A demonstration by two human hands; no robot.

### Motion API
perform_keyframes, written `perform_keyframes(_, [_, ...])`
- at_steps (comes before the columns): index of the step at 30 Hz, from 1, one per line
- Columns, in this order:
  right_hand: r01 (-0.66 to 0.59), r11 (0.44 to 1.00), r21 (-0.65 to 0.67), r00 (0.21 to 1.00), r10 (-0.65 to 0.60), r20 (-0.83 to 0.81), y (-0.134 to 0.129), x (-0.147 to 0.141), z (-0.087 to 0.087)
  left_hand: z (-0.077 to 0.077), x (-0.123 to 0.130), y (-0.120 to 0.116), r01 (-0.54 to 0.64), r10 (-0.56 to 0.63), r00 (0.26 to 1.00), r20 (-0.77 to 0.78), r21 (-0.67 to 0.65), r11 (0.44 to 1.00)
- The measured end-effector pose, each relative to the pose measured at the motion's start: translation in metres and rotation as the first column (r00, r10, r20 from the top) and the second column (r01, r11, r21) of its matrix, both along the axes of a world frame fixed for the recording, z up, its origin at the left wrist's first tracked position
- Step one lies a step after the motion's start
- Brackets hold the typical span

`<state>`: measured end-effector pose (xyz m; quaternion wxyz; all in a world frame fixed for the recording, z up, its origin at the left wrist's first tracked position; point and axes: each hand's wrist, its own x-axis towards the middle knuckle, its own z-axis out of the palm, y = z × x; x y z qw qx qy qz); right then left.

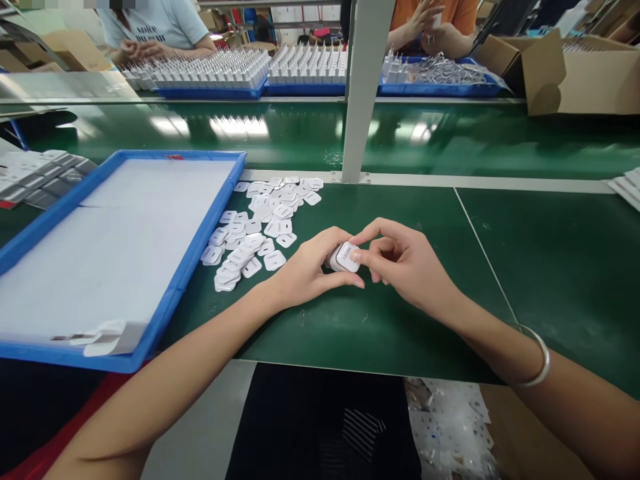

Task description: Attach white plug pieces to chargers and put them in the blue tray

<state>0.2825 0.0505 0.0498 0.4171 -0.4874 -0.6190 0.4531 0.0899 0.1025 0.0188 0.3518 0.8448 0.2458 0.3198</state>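
Wrapped around a small white charger block (332,261), my left hand (320,263) holds it above the green table. A white rounded-square cover plate (349,257) with small print sits at the block's near end, and a dark line shows around it. My right hand (400,260) grips this plate, thumb on its face and index finger at its upper edge. Whether the plate is fully seated I cannot tell. Left of my hands, many loose white cover plates (274,260) lie in a spread pile.
A blue-rimmed tray (190,267) with a white liner stands at left, beside stacked boxes (43,173). A metal post (363,93) rises behind my hands. Across the belt (280,133) are blue trays of white blocks (215,67), an open carton (595,80) and two people.
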Motion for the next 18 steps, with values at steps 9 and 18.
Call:
perform_keyframes(9, [0.06,0.998,-0.026,0.946,-0.066,-0.319,0.007,0.003,0.004,0.007,-0.001,-0.003,0.05,-0.071,0.988,0.135,0.153,0.987])
perform_keyframes(18, [0.12,0.992,-0.038,0.937,-0.126,-0.327,0.013,0.007,0.0,0.016,-0.002,-0.006,-0.055,0.015,0.971,0.239,0.158,0.986])
